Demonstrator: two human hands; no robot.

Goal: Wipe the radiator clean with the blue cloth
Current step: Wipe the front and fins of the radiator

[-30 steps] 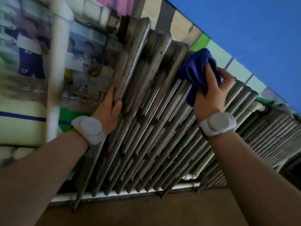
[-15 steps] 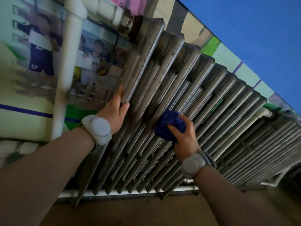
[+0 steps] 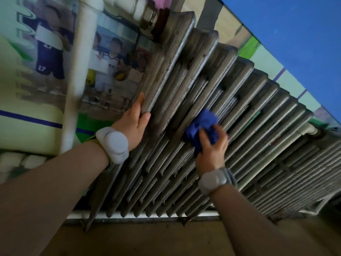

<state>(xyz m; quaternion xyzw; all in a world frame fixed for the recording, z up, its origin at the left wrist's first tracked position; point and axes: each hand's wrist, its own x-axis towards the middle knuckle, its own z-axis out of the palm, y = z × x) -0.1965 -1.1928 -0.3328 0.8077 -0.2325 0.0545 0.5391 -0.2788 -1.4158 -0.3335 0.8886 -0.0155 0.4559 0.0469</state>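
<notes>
A grey, grimy column radiator (image 3: 245, 100) fills the middle of the head view, its ribs running diagonally. My right hand (image 3: 212, 150) is shut on a crumpled blue cloth (image 3: 201, 126) and presses it against the ribs near the radiator's mid-height, a few ribs in from the left end. My left hand (image 3: 132, 126) rests on the leftmost rib, fingers wrapped behind its edge and thumb on the front. Both wrists wear white bands.
A white vertical pipe (image 3: 81, 71) runs left of the radiator, joined to it at the top by a metal fitting (image 3: 149, 15). A white pipe (image 3: 140, 215) runs under the ribs. A second radiator (image 3: 304, 172) continues to the right. Brown floor (image 3: 147, 239) lies below.
My right hand has swept the blue cloth down from the radiator's top edge to mid-height, then edged slightly back up the ribs. My left hand has kept its hold on the leftmost rib.
</notes>
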